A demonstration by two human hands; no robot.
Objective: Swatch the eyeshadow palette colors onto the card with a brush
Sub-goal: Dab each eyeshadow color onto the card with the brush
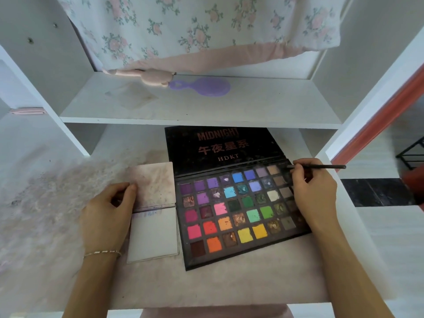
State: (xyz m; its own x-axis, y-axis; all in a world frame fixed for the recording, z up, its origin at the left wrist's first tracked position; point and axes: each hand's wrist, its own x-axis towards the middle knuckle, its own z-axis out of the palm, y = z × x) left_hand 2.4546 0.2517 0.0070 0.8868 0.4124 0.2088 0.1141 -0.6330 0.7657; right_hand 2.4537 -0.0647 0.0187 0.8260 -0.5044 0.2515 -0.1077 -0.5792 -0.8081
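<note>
An open eyeshadow palette (241,214) is laid flat on the pale, powder-stained surface (206,283). Its black tray is filled with rows of square pans: purples and blues along the far rows, pinks, reds and oranges toward the near left, yellows near the front, greens toward the right, and several glittery or worn pans among them. The lid (220,148) is folded back behind the tray, and the words "MIDNIGHT" and "HDKT", with a line of Chinese characters between them, can be read on it.

A thin black brush (321,166) is pinched between the curled fingers and thumb of the right hand (314,191), which is placed over the far right corner of the palette. The handle is pointed out to the right, and the tip is seen at the far right pans of the top row; whether it touches the powder cannot be told.

The card (153,235), a white folded piece, is laid just beside the palette's left edge. Its far half (153,184) is smudged with pinkish powder, and faint purple marks are seen near the fold. The left hand (110,212) is rested on the card's left edge, with the thumb pressed on the far half and the fingers curled at its side. A thin bracelet (103,253) is worn on that wrist.

On the shelf (199,109) above, a purple hairbrush (202,87) is seen, and floral cloth (195,26) is hung behind it.
</note>
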